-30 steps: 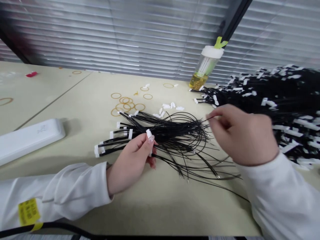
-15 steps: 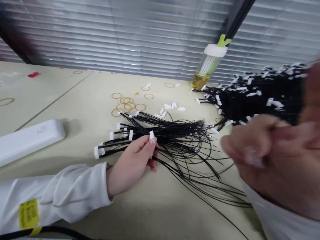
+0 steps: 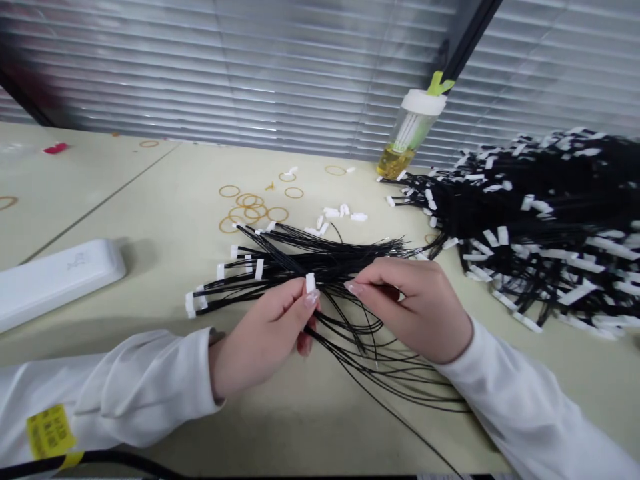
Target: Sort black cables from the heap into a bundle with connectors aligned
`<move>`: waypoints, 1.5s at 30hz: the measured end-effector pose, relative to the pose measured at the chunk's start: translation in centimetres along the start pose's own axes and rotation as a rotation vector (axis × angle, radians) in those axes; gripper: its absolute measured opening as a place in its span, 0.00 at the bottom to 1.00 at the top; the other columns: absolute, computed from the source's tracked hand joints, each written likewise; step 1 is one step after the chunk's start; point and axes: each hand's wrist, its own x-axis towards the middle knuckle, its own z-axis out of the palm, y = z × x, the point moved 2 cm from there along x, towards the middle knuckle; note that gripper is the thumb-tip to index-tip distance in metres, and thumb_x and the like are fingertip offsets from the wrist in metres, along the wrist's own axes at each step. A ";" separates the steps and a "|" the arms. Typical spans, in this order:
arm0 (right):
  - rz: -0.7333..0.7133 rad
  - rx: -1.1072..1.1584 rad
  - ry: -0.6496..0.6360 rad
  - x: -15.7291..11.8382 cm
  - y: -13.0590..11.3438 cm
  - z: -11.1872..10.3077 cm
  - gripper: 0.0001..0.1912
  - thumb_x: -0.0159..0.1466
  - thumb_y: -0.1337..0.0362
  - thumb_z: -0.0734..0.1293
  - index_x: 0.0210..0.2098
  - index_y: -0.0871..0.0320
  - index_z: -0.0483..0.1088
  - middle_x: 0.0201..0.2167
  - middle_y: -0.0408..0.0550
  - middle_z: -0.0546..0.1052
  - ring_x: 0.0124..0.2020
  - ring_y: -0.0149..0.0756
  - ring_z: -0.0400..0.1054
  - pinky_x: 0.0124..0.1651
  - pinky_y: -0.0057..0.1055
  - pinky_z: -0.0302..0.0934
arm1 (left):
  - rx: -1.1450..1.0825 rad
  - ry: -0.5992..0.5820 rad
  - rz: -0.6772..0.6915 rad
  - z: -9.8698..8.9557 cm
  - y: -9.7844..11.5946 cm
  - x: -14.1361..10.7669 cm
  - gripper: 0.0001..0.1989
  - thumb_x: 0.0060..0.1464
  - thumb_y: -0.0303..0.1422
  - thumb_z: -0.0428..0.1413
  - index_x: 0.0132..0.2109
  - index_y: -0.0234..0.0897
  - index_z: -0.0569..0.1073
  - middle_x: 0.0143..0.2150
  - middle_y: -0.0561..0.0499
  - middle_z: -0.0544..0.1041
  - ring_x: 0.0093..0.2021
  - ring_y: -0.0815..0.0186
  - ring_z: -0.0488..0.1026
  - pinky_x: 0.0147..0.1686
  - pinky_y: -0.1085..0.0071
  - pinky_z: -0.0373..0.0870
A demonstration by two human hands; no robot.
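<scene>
My left hand (image 3: 275, 330) is closed, its thumb and fingers pinching a small white connector (image 3: 311, 283) that stands upright, with black wires running off to the right from it. My right hand (image 3: 410, 303) is pinched over the black wires just right of the connector; thumb and forefinger meet on a thin wire. Beneath and behind both hands lies a loose bundle of black wires (image 3: 325, 257), with white connectors (image 3: 259, 269) at its left ends and bare tips at its right.
Loose white connectors (image 3: 359, 217) and rubber bands (image 3: 250, 203) lie behind the bundle. A large heap of black cables (image 3: 560, 200) covers the right side. A tilted bottle (image 3: 410, 130) leans by the blinds. At left sits a white device (image 3: 60, 280).
My right hand has moved left and down from the right edge to the wires beside the connector. My left hand still holds the connector.
</scene>
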 end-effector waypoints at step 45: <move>0.022 -0.653 -0.233 -0.9 0.5 -0.1 0.11 0.57 0.64 0.59 0.22 0.57 0.70 0.18 0.43 0.69 0.20 0.29 0.60 0.24 0.29 0.45 | -0.323 0.181 -0.051 -0.4 -0.9 0.4 0.11 0.55 0.39 0.48 0.31 0.36 0.63 0.26 0.57 0.63 0.24 0.74 0.65 0.23 0.75 0.65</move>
